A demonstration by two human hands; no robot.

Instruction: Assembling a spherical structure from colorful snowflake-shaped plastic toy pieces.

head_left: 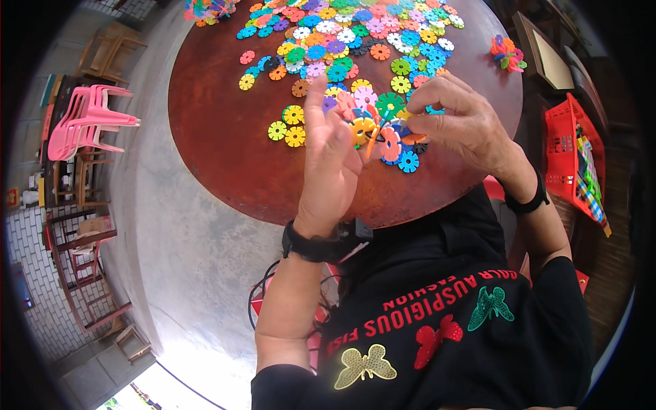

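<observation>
Between my hands, over the near part of the round table (pixel 225 174), is a cluster of interlocked notched plastic discs (pixel 390 145) in orange, pink, green, blue and yellow. My left hand (pixel 326 164) holds it from the left, with the index finger stretched up and the thumb beside the discs; the other fingers are mostly hidden. My right hand (pixel 468 123) comes in from the right, its thumb and index finger pinched at a yellow disc (pixel 403 115) against the cluster. Loose discs (pixel 294 115) lie around and beyond my hands.
A large spread of coloured discs (pixel 335 48) covers the table's far side. Finished disc balls sit at the far left (pixel 208 10) and right edge (pixel 508 55). Pink plastic chairs (pixel 89 123) stand to the left. A red basket (pixel 564 154) with packets is at the right.
</observation>
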